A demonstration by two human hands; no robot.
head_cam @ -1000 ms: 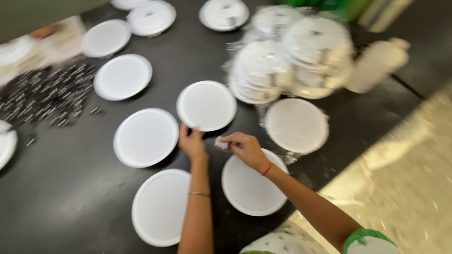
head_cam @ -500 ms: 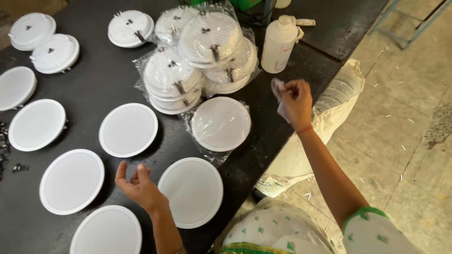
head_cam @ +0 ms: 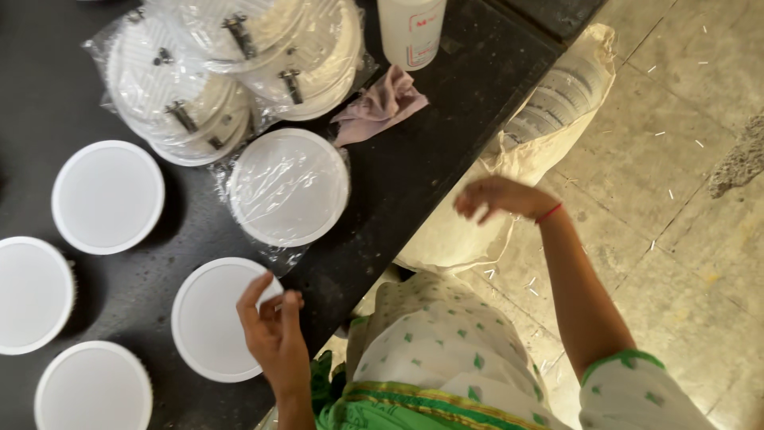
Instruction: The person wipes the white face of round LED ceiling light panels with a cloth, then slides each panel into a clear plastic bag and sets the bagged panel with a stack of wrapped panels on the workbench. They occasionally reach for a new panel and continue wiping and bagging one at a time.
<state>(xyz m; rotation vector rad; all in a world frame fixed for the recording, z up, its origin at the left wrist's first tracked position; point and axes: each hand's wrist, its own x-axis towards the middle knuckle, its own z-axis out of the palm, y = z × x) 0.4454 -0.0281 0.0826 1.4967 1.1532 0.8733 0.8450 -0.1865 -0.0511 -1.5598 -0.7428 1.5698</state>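
My left hand (head_cam: pixel 272 330) is at the near edge of the black table (head_cam: pixel 430 151). Its thumb and fingers pinch the right rim of a white round panel (head_cam: pixel 211 322) that lies flat there. My right hand (head_cam: pixel 500 197) hangs past the table's edge, above a pale sack (head_cam: pixel 549 103) on the floor. It holds nothing and its fingers are loosely bent. A crumpled pink cloth (head_cam: pixel 380 102) lies on the table, next to a white plastic bottle (head_cam: pixel 410 28).
A plastic-wrapped round panel (head_cam: pixel 288 187) lies just beyond the one I hold, with a bagged stack of panels (head_cam: pixel 227 68) behind it. More white panels (head_cam: pixel 107 197) lie to the left. Concrete floor (head_cam: pixel 684 175) runs along the right.
My right hand has let go of the pink cloth, which now lies by the bottle, and has drawn back off the table. My left hand has closed on the near panel's rim.
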